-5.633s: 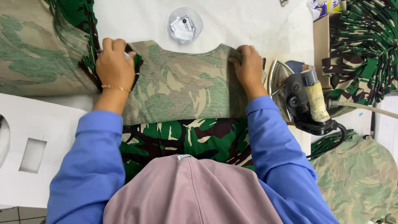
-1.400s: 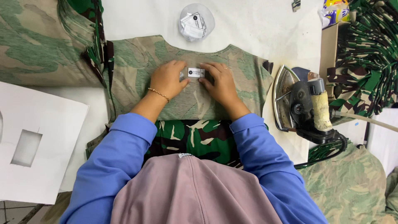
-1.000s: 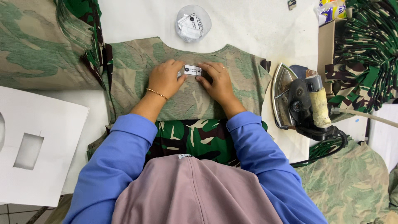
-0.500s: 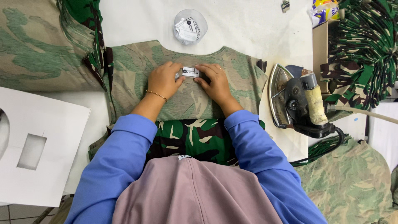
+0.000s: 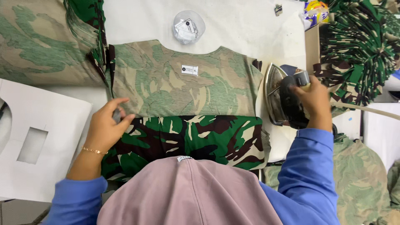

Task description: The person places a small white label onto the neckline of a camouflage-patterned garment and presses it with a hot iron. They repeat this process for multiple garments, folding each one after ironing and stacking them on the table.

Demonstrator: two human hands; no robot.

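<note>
1 right hand (image 5: 315, 101) grips 1 iron (image 5: 283, 96); 1 left hand (image 5: 107, 127), loosely curled, touches 1 camouflage shirt (image 5: 183, 85) bearing 1 label (image 5: 189, 70).

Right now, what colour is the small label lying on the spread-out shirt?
White with dark print; the label sits just below the neckline of the shirt, clearest in the head view.

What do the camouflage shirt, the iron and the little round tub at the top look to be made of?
The shirt looks like soft matte knit cloth: it lies limp and flat. The iron under the right hand shows a shiny metal soleplate and a dark body, probably plastic. The tub seems clear plastic: white tags show through it.
</note>
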